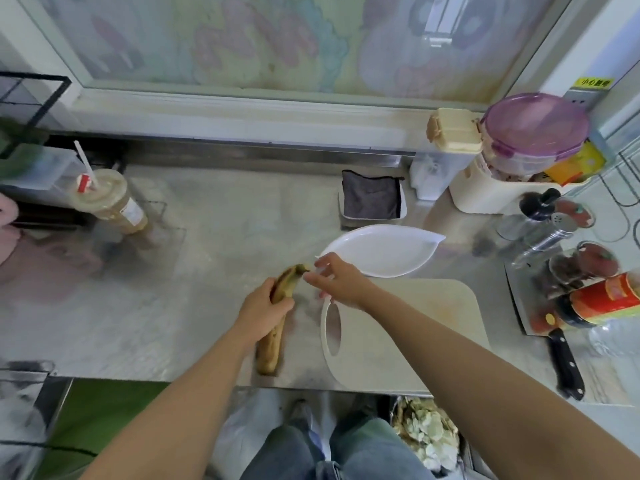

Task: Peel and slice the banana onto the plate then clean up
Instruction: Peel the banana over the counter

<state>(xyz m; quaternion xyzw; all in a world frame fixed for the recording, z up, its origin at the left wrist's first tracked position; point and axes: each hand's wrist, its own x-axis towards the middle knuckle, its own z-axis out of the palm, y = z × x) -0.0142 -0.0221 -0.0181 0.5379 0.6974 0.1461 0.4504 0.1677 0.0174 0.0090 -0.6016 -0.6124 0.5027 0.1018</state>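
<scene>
Surface: a brushed steel counter (166,306), dull and streaky, running the full width of the view.
Room: a frosted window (242,46) with pale cartoon shapes rises behind the counter; the person's jeans and shoes show below its front edge.
Banana (272,344): overripe, with brown-mottled yellow skin, unpeeled as far as can be seen. It is long and slightly curved, and lies lengthwise near the counter's front edge, just left of the board.
Plate (381,251): glossy white and leaf-shaped with pointed ends, lying flat just beyond the board.
Board (415,323): a beige plastic cutting board with rounded corners and a white handle loop at its left end.
Knife (566,362): black riveted handle; the blade lies under jars at the right.
Cloth (372,199): dark grey and folded, in a small white tray behind the plate.
Cup (110,199): clear plastic with a tan drink and a red-and-white straw, far left.
Left hand (263,306): wrapped round the banana's middle — fingers curled over it, forearm stretched forward.
Right hand (337,284): reaches across the board's corner, thumb and forefinger at the banana's dark stem tip. Motion blur hides whether they pinch it — it cannot be told.
</scene>
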